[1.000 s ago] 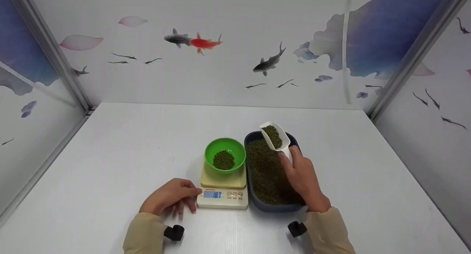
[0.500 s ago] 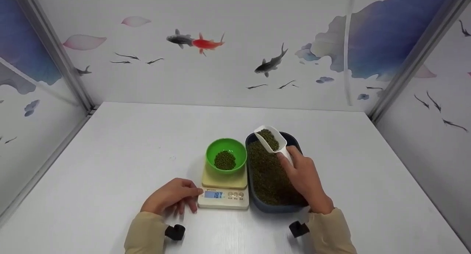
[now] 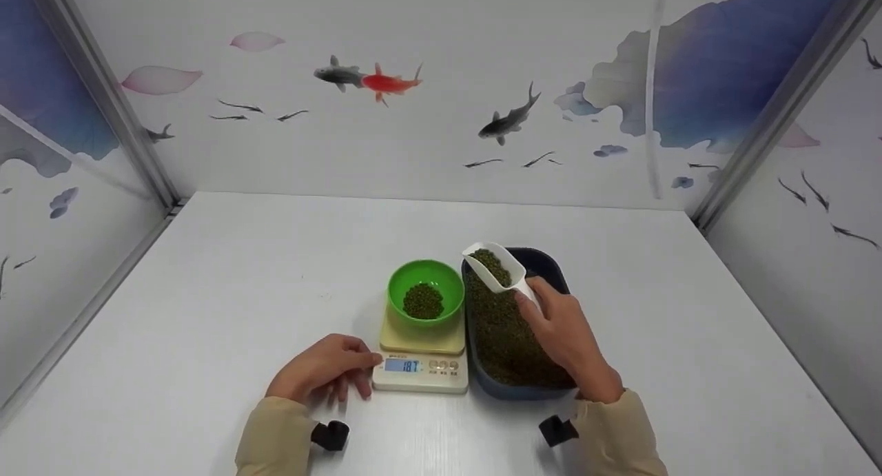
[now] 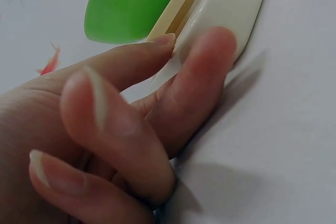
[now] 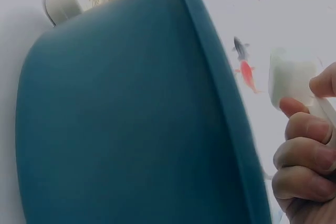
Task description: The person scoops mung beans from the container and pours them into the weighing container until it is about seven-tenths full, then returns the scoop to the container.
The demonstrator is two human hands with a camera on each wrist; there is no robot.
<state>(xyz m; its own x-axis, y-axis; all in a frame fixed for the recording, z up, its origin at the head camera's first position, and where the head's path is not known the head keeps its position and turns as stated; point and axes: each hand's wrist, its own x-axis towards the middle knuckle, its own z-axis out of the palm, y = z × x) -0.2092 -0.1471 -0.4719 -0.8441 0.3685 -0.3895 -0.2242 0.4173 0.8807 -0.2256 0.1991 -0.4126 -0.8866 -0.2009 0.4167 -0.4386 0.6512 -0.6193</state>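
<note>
A white scoop (image 3: pixel 505 267) carrying green beans, probably mung beans, is in my right hand (image 3: pixel 565 328), whose fingers curl round its handle. It hangs over the far part of a dark blue tub (image 3: pixel 513 392) of the same beans, its lip pointing left near the green bowl (image 3: pixel 403 283). Some beans (image 3: pixel 423 302) lie in that bowl, which sits on a kitchen scale (image 3: pixel 422 378) reading about 187; any decimal point is too small to tell. My left hand (image 3: pixel 322 366) rests at the scale's left edge, touching it with a fingertip, the other fingers loosely bent (image 4: pixel 121 129).
The tub stands close beside the scale on a white table (image 3: pixel 207 290). Printed wall panels (image 3: pixel 413 152) with fish enclose the back and sides. Each wrist wears a small black mount (image 3: pixel 331 435).
My right hand has brought the loaded scoop left and slightly nearer, from over the tub's far end toward the green bowl. The left hand and scale reading stay the same.
</note>
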